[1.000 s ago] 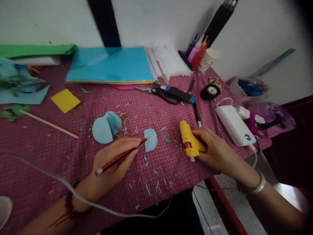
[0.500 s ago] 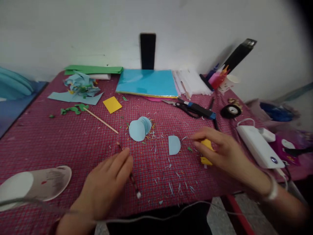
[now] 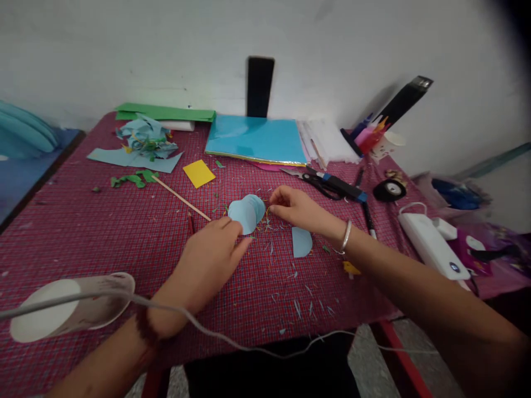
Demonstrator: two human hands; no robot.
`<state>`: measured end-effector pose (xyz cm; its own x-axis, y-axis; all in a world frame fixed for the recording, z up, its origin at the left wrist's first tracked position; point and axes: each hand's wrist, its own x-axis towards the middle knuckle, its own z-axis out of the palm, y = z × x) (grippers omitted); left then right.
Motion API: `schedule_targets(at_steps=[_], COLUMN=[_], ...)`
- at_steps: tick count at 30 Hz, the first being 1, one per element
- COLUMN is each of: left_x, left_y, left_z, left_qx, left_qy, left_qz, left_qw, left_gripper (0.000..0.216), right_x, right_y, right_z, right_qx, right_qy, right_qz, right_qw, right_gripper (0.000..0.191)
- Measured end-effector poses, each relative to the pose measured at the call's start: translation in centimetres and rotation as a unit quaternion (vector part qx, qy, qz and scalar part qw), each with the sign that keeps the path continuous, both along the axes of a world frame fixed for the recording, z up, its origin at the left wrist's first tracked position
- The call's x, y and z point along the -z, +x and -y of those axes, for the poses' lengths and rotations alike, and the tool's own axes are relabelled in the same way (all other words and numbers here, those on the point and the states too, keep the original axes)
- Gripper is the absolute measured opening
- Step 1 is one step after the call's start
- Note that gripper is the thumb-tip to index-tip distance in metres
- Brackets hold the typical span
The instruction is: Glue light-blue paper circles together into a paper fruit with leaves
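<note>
Several light blue paper circles (image 3: 244, 215) lie overlapped in a small pile on the checked cloth. My left hand (image 3: 213, 251) is at the pile's near left edge, its fingertips over the lowest circle and its thumb spread away. It partly covers a dark pencil (image 3: 191, 223), of which only an end shows. Just right of the pile, my right hand (image 3: 296, 209) hovers with curved fingers, thumb and forefinger slightly apart and nothing visible between them. Below its wrist lies a folded half circle of blue paper (image 3: 302, 242).
A thin wooden stick (image 3: 180, 197) and a yellow paper square (image 3: 199, 173) lie left of the pile. Scissors (image 3: 319, 182) and a blue-black tool (image 3: 344, 187) sit behind the right arm. A paper cup (image 3: 87, 301) lies at left; a white cable (image 3: 199, 326) crosses in front.
Both hands have moved to the circle pile: the left forward and right, the right leftward from the yellow piece. The pencil is now mostly covered. The view has shifted slightly.
</note>
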<state>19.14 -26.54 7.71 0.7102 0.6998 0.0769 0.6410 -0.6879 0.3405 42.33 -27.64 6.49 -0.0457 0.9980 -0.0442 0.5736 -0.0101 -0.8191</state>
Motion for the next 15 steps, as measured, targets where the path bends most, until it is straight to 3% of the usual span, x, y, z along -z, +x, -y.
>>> schedule_targets(at_steps=[3, 9, 15], left_x=[1.0, 3.8, 3.4], left_y=[2.0, 2.5, 2.1], left_z=[-1.0, -3.2, -3.7], left_qx=[-0.025, -0.021, -0.017], left_qy=[-0.103, -0.201, -0.284], left_qz=[0.07, 0.136, 0.185], left_qw=[0.992, 0.97, 0.941], left_gripper=[0.024, 0.019, 0.013], right_x=[0.2, 1.2, 1.8], right_y=[-0.9, -1.8, -1.7], right_z=[0.2, -0.1, -0.3], right_qx=[-0.032, -0.098, -0.099], right_qy=[0.003, -0.01, -0.018], right_qz=[-0.029, -0.057, -0.057], right_qw=[0.999, 0.993, 0.993], right_gripper=[0.005, 0.018, 0.017])
